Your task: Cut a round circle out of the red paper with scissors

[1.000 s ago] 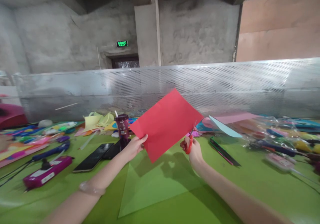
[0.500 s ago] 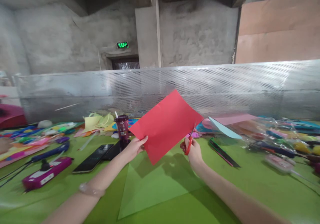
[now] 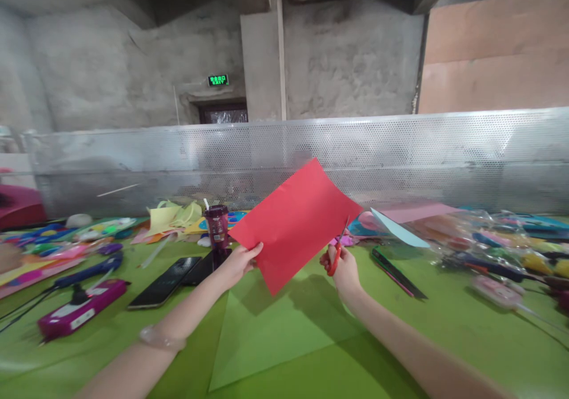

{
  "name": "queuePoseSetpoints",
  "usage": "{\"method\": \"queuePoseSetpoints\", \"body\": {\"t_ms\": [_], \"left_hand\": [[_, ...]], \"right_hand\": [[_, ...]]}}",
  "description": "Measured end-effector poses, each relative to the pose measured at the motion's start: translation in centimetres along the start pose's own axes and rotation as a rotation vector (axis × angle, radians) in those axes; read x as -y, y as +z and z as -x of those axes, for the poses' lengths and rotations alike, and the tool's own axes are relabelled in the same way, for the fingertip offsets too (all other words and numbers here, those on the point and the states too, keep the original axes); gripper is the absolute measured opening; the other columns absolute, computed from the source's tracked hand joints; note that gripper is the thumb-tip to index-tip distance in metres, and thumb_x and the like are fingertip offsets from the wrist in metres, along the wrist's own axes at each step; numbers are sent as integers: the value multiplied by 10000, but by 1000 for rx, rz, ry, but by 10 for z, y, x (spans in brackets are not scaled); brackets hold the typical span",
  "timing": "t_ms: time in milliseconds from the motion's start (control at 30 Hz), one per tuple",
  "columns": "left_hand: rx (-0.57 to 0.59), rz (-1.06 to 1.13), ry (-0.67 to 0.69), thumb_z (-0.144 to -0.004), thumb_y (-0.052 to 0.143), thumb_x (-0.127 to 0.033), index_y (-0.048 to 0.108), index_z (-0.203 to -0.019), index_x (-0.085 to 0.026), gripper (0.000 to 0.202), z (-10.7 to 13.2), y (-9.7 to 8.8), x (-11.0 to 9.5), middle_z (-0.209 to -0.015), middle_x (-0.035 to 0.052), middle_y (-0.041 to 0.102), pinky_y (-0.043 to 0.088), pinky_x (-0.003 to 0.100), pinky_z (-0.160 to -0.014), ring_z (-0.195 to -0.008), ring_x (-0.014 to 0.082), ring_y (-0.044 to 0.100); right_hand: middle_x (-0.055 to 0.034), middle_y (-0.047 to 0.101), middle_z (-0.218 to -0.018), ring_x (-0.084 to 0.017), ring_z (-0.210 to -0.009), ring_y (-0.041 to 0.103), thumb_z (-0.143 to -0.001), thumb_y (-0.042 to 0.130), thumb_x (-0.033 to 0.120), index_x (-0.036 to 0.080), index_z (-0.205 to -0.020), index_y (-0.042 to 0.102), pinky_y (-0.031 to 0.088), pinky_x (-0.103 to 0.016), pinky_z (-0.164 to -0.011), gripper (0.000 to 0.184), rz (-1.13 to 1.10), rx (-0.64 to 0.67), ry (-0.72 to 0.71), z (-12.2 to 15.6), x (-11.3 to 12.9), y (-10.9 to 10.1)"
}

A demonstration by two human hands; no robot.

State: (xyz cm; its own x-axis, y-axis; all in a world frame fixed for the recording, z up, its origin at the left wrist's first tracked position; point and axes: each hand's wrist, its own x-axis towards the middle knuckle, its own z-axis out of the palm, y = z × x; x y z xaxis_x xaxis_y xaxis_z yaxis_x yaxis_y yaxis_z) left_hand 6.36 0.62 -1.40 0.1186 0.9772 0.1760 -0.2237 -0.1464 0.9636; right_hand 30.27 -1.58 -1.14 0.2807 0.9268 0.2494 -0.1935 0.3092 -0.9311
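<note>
A red sheet of paper is held up, tilted, above the table. My left hand pinches its lower left edge, thumb on the near face and the fingers partly behind. In my right hand is a pair of scissors with red handles, fingers wrapped round the loops. The blades point up at the sheet's right edge, near its right corner; whether they are biting into the paper I cannot tell. Below, a light green sheet lies flat on the green table.
Left of my hands are a phone, a purple cup with a straw and a purple power strip. On the right lie a dark green pointed strip, a pale blue sheet and plastic-wrapped craft supplies. Behind stands a perforated metal panel.
Almost nothing differs. The red sheet and both hands have shifted only very slightly, and the scissors remain at the paper's right edge.
</note>
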Motion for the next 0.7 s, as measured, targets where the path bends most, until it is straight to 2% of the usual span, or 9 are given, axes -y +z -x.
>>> {"method": "queuePoseSetpoints", "body": {"t_ms": [167,333,467,700], "left_hand": [[-25,22,-13,-661,709,-320,578,-1033,-194,414,0,0,0,-1140,89,597,512,259,-622,-927,213,608],[-19,22,-6,-668,704,-318,589,-1014,-203,383,0,0,0,-1142,72,598,520,271,-663,-954,218,598],[-12,23,3,-661,711,-321,584,-1034,-190,415,0,-1,0,-1155,94,588,522,281,-671,-980,237,586],[-34,10,1,-653,718,-315,574,-1042,-195,432,0,-2,-1,-1147,90,593,521,283,-674,-936,222,607]], "right_hand": [[1,542,-466,-105,-408,448,-659,581,413,185,-619,481,330,-238,-425,251,-9,-7,1,1,3,1],[-1,552,-490,-102,-435,465,-658,582,363,171,-635,500,324,-222,-425,210,2,-14,8,0,4,-1],[5,550,-492,-108,-452,481,-659,575,356,164,-651,512,328,-218,-426,202,14,-12,-2,-4,2,-4],[-4,564,-491,-118,-446,495,-640,564,317,163,-655,528,356,-228,-437,159,23,-10,-12,-9,-1,-8]]}}
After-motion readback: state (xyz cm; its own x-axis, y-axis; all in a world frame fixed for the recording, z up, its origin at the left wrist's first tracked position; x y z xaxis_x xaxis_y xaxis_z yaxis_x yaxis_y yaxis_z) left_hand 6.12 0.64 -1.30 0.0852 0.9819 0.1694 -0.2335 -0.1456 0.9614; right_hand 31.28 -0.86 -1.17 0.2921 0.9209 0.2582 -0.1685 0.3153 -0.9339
